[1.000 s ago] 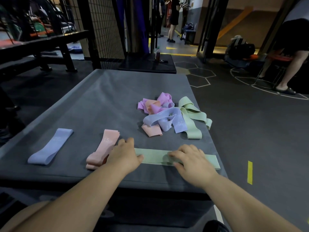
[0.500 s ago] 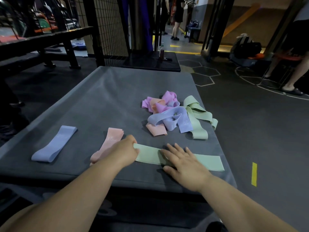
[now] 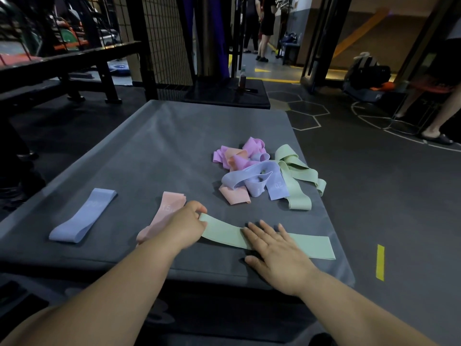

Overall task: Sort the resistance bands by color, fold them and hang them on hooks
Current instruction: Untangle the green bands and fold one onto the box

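Note:
A pale green band [image 3: 309, 244] lies stretched flat near the front edge of the grey mat [image 3: 159, 146]. My left hand [image 3: 184, 223] pinches its left end. My right hand [image 3: 274, 253] lies flat on the band's middle with straight, spread fingers. Left of my left hand sits a folded peach band [image 3: 169, 208], partly hidden by the hand. A folded lavender band [image 3: 84, 218] lies further left. Behind the green band is a tangled pile of bands [image 3: 264, 173] in pink, peach, lavender and green.
The mat's right edge drops to a dark floor with a yellow mark [image 3: 380, 262]. A black rack [image 3: 82, 61] and wire mesh stand behind at left. People stand at the back [image 3: 265, 28] and at the right [image 3: 444, 113]. A bottle [image 3: 242, 77] sits on a dark platform.
My right hand has gone from curled fingers to flat, spread fingers on the green band. My left hand now pinches the band's left end. The camera has moved a little.

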